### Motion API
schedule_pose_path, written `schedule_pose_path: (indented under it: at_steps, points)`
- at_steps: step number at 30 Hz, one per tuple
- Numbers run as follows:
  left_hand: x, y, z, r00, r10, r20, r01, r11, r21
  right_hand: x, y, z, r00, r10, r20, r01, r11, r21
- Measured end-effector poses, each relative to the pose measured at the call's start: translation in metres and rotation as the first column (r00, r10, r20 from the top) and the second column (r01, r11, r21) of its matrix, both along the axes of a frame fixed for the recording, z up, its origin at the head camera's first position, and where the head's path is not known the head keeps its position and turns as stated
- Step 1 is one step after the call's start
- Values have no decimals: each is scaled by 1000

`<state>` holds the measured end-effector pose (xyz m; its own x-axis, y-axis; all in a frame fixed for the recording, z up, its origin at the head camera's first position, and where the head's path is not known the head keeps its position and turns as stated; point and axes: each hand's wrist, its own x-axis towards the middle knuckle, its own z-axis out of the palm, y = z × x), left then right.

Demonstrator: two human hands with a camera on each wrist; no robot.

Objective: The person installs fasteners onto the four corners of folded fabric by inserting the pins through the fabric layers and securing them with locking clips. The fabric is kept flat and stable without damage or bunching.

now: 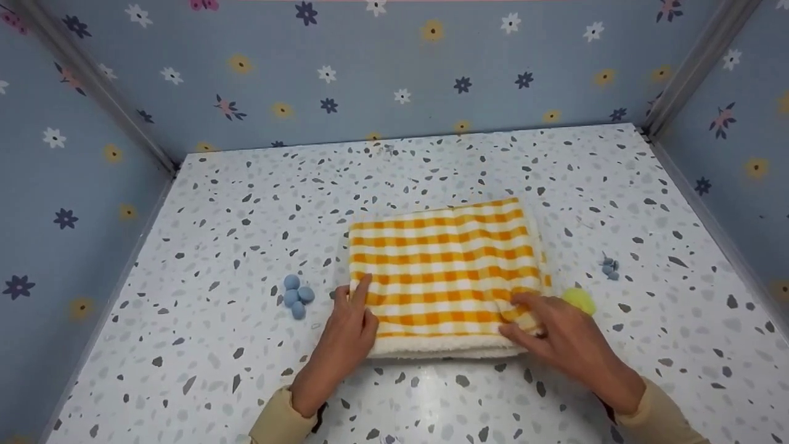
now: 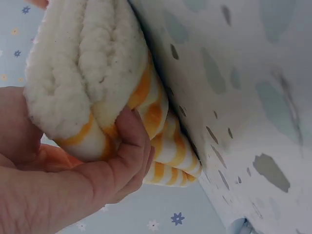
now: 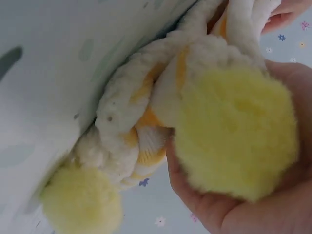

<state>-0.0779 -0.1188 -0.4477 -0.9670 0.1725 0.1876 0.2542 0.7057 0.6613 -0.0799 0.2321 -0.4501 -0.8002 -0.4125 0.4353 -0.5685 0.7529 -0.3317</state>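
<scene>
A folded blanket (image 1: 444, 265), yellow-and-white checked with a fluffy white lining, lies on the speckled tabletop. My left hand (image 1: 348, 333) grips its near left edge; in the left wrist view, fingers of the left hand (image 2: 83, 187) curl round the stacked layers of the blanket (image 2: 97, 63). At the near right corner, my right hand (image 1: 564, 336) pinches the blanket, where a bit of the cloth is turned up. One yellow pom-pom (image 3: 236, 134) hides part of the right hand (image 3: 209, 209) in the right wrist view, and a second pom-pom hangs lower by the blanket (image 3: 129, 102).
Blue balls (image 1: 296, 297) cluster on the table left of the blanket. Small blue pieces (image 1: 609, 268) lie to the right, beyond a yellow pom-pom (image 1: 579, 301) beside the right hand. Flower-printed panels (image 1: 394, 74) enclose the back and sides of the table (image 1: 246, 209).
</scene>
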Motion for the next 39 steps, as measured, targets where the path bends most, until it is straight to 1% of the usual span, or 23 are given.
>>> schedule_pose_path:
  at_steps: [2, 4, 6, 8, 11, 13, 15, 22, 26, 29, 33, 36, 39]
  points:
    - [2, 2, -4, 999, 15, -48, -17, 999, -39, 0, 5, 1, 999, -4, 44, 3, 1000, 12]
    - [3, 4, -7, 993, 33, -110, -43, 995, -93, -1, 10, 3, 995, -9, 97, 7, 1000, 18]
    - [4, 6, -10, 983, 50, -175, -77, 986, -148, -2, 15, 5, 989, -11, 144, 9, 1000, 16]
    - [4, 7, -12, 972, 66, -227, -109, 977, -186, -3, 19, 6, 981, 5, 193, -6, 1000, 5]
    - [2, 7, -14, 958, 80, -277, -141, 968, -209, -5, 21, 7, 973, 40, 226, -35, 999, -23]
    - [1, 7, -14, 952, 86, -293, -152, 966, -210, -7, 21, 8, 970, 57, 238, -49, 998, -37]
    - [0, 7, -15, 949, 92, -301, -159, 965, -208, -7, 21, 8, 971, 61, 232, -53, 998, -41]
    - [-5, 9, -14, 949, 123, -289, -184, 963, -197, -9, 22, 9, 969, 62, 239, -57, 998, -29]
    - [-8, 13, -11, 944, 125, -306, -182, 969, -167, -10, 24, 12, 968, 53, 247, -44, 998, -42]
    - [-11, 17, -8, 940, 116, -321, -170, 975, -145, -10, 26, 13, 966, 39, 254, -22, 997, -68]
    - [-16, 24, -4, 937, 96, -337, -149, 980, -134, -11, 30, 12, 979, 5, 202, 12, 997, -81]
    - [-19, 31, -2, 927, 74, -367, -129, 983, -128, -13, 34, 12, 985, -20, 169, 38, 994, -100]
    - [-22, 43, 2, 915, 35, -403, -96, 986, -133, -18, 43, 14, 988, -52, 149, 72, 989, -128]
